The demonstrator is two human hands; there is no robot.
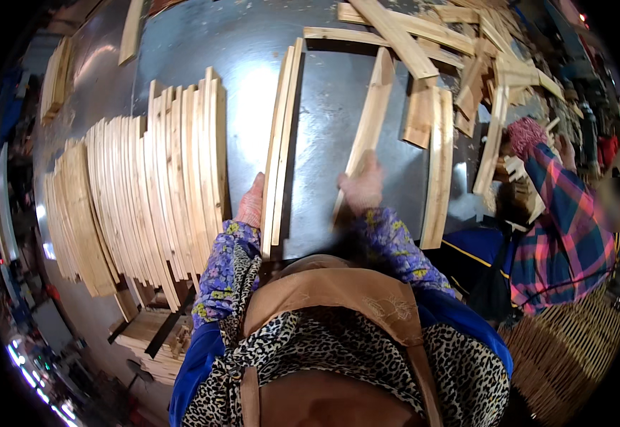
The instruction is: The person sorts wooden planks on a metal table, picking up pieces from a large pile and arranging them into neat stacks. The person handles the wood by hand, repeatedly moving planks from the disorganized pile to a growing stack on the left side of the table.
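Two narrow pale wooden strips (279, 142) stand side by side, running away from me on the grey metal table. My left hand (251, 202) lies along their left side near the close end, fingers stretched out against the wood. Another wooden strip (372, 107) slants across the table to the right. My right hand (363, 185) is closed around its near part, slightly smeared by motion. Left of my left hand, a wide row of wooden strips (182, 156) stands packed together.
Loose boards (417, 32) lie crossed in a pile at the back right. A wooden board (438, 167) lies right of my right hand. At the right a co-worker in a checked sleeve (563, 192) handles wood pieces. The metal table (203, 35) carries scattered shavings.
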